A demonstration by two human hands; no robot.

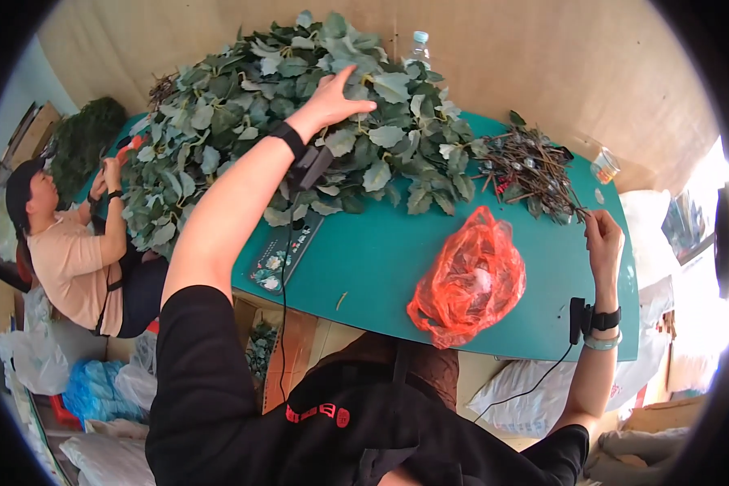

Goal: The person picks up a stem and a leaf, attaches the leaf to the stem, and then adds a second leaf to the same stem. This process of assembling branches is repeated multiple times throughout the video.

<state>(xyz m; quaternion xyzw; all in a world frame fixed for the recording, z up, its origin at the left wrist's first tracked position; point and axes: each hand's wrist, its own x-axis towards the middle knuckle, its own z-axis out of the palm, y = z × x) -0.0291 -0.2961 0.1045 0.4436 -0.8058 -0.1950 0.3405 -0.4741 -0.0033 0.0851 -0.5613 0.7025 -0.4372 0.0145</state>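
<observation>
A big heap of green artificial leaf sprays (219, 113) covers the far left and middle of the table. My left hand (334, 99) is over the heap among the leaves, thumb and forefinger spread apart; its other fingers show only in part. To the right lies a pile of brown twigs (530, 170) with a few red berries. At this pile's right edge, my right hand (604, 235) has its fingertips pinched on the end of a brown twig (580, 212). Where that twig's other end lies among the pile is hard to make out.
A crumpled red plastic bag (471, 279) sits near the front edge of the green table (356, 267). Behind the leaves stands a clear bottle (419, 49); a clear cup (604, 166) is at the far right. A patterned case (279, 263) lies left. Another person (77, 251) sits at left.
</observation>
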